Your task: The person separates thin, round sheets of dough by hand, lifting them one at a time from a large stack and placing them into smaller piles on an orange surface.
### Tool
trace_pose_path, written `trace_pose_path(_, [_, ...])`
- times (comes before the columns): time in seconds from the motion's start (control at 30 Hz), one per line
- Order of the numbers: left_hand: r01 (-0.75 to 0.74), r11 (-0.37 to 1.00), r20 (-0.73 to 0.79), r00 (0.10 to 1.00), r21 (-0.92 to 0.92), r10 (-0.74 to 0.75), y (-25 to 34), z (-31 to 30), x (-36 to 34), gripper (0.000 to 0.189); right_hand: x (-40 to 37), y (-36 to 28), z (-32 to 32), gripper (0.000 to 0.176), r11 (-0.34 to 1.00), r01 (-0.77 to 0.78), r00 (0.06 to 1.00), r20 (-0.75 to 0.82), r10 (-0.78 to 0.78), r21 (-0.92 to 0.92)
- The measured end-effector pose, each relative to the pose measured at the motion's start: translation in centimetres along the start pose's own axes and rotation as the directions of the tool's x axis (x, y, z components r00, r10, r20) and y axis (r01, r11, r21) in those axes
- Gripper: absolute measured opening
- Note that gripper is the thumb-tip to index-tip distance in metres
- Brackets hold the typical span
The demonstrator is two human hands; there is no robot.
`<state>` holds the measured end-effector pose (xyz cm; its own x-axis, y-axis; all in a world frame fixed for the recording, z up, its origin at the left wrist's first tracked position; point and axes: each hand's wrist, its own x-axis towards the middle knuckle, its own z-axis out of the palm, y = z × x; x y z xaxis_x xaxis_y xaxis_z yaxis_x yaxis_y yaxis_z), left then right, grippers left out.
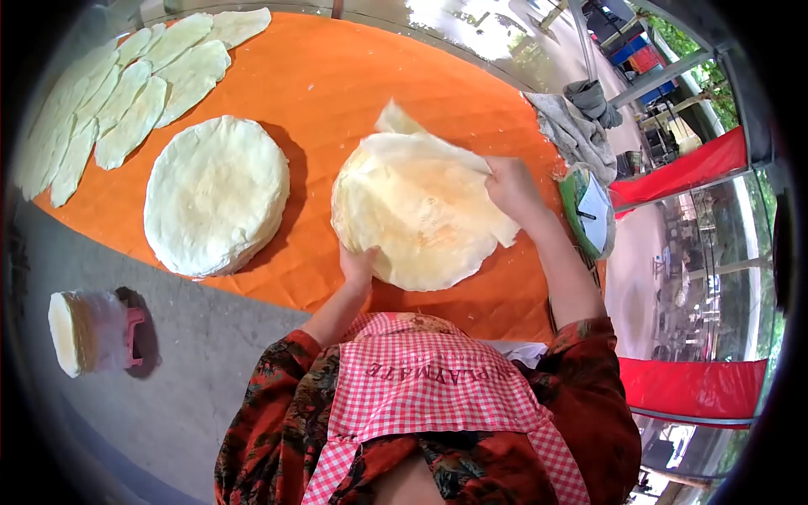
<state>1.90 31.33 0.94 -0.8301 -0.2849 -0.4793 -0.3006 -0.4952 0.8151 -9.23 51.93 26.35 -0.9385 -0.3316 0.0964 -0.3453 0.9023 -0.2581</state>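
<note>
A thin, round, pale yellow sheet (pixel 433 206) lies over a stack of similar sheets on the orange table cover, its far edge folded up into a point. My right hand (pixel 513 192) is closed on the sheet's right edge, fingers pinched and lifting it slightly. At the near left edge of the stack is my left hand (pixel 359 265), its fingers partly hidden under or behind the sheet. To the left stands a thick stack of round white sheets (pixel 216 194), which neither hand touches.
Oval sheets (pixel 130 109) overlap at the table's far left. A grey cloth (pixel 572 135) and a green-rimmed tray (pixel 592 215) with paper and a pen lie at the right edge. On the floor, a wrapped stack (pixel 84 331) rests by a pink stool (pixel 135 337).
</note>
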Motion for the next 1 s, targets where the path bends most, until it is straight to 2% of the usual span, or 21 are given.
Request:
trace_pose_path(0.03, [-0.002,1.000,0.013,1.000,-0.008,0.003,-0.6,-0.3,0.4,0.071,1.7,3.7,1.6,0.037,0.997,-0.035,0.997,0.067,0.030,0.074])
trace_pose_path(0.1, [0.002,1.000,0.018,1.000,-0.001,-0.002,-1.0,-0.8,0.1,0.072,5.6,7.2,-1.2,0.038,0.930,-0.269,0.949,0.235,0.211,0.250])
trace_pose_path(0.17, [-0.001,1.000,-0.003,1.000,0.003,0.001,-0.4,-0.4,0.0,0.073,11.0,16.0,-4.3,0.040,0.988,-0.157,0.983,0.097,0.158,-0.016])
trace_pose_path(0.2, [-0.021,1.000,-0.011,1.000,0.017,0.021,-0.5,-0.3,0.2,0.073,10.1,12.1,-9.1,0.042,0.973,-0.217,0.976,0.043,0.214,0.082])
trace_pose_path(0.23, [-0.037,0.999,-0.025,0.999,0.032,0.038,-1.0,-0.4,0.4,0.074,12.9,18.4,-10.4,0.040,0.977,-0.123,0.990,-0.052,0.134,0.172])
trace_pose_path(0.3, [-0.040,0.998,-0.039,0.998,0.041,0.042,-1.1,-0.4,0.5,0.074,13.5,16.4,-17.2,0.039,0.909,-0.369,0.907,-0.138,0.397,0.192])
trace_pose_path(0.37, [-0.017,0.999,-0.037,0.999,0.035,0.018,-0.7,-0.4,0.1,0.073,14.2,16.4,-22.9,0.034,0.918,-0.332,0.906,-0.197,0.374,0.218])
trace_pose_path(0.43, [-0.019,0.999,-0.026,0.999,0.030,0.020,-0.8,-0.5,0.2,0.074,14.7,15.7,-26.2,0.034,0.992,-0.106,0.939,-0.322,0.123,0.071])
trace_pose_path(0.47, [-0.020,0.999,-0.021,1.000,0.026,0.021,-0.9,-0.5,0.3,0.074,14.5,15.4,-26.1,0.033,0.998,-0.050,0.935,-0.354,0.033,-0.041])
trace_pose_path(0.53, [-0.029,1.000,0.030,0.999,-0.010,0.030,-0.9,-0.6,0.3,0.071,12.4,12.3,-23.9,0.032,0.964,0.057,0.913,-0.377,-0.156,-0.261])
trace_pose_path(0.6, [-0.033,0.997,0.085,0.996,-0.074,0.040,-1.2,-1.3,0.4,0.065,6.3,3.4,-17.2,0.026,0.899,-0.153,0.930,-0.367,-0.009,-0.411])
trace_pose_path(0.63, [-0.033,0.992,0.120,0.992,-0.121,0.048,-1.3,-1.6,0.5,0.061,4.2,2.6,-13.3,0.028,0.903,-0.182,0.959,-0.273,0.075,-0.390])
trace_pose_path(0.67, [-0.031,0.985,0.159,0.986,-0.167,0.058,-1.4,-2.0,0.5,0.057,1.5,3.7,-7.3,0.031,0.936,0.023,0.917,-0.365,-0.159,-0.351])
trace_pose_path(0.7, [0.125,0.968,0.183,0.979,-0.216,-0.085,-0.9,-2.4,0.4,0.054,-1.0,-0.9,-3.6,0.033,0.976,0.105,0.940,-0.300,-0.160,-0.192])
trace_pose_path(0.77, [0.416,0.858,0.258,0.902,-0.302,-0.347,0.7,-3.1,0.1,0.050,-5.3,-0.2,9.1,0.031,0.984,-0.031,0.979,-0.193,0.065,0.177])
trace_pose_path(0.8, [0.431,0.862,0.271,0.892,-0.266,-0.362,0.2,-3.5,0.7,0.053,-7.3,-0.8,13.4,0.030,0.998,-0.005,0.999,-0.043,0.008,0.069])
trace_pose_path(0.83, [0.428,0.863,0.285,0.891,-0.267,-0.354,-0.3,-3.9,1.1,0.053,-9.2,-0.8,17.6,0.031,0.999,0.006,0.999,0.032,-0.007,0.044])
trace_pose_path(0.87, [0.430,0.863,0.300,0.887,-0.265,-0.350,-0.8,-4.2,1.5,0.054,-10.5,-0.7,20.0,0.036,0.993,0.102,0.991,0.091,-0.096,-0.063])
trace_pose_path(0.97, [0.434,0.851,0.357,0.877,-0.296,-0.322,-0.4,-4.3,1.5,0.052,-10.1,-2.4,19.2,0.042,0.996,0.071,0.997,0.034,-0.069,-0.053])
trace_pose_path(1.0, [0.438,0.845,0.379,0.871,-0.308,-0.313,0.0,-4.4,1.2,0.051,-9.3,-3.0,17.9,0.037,0.998,0.038,0.999,0.024,-0.037,-0.045])
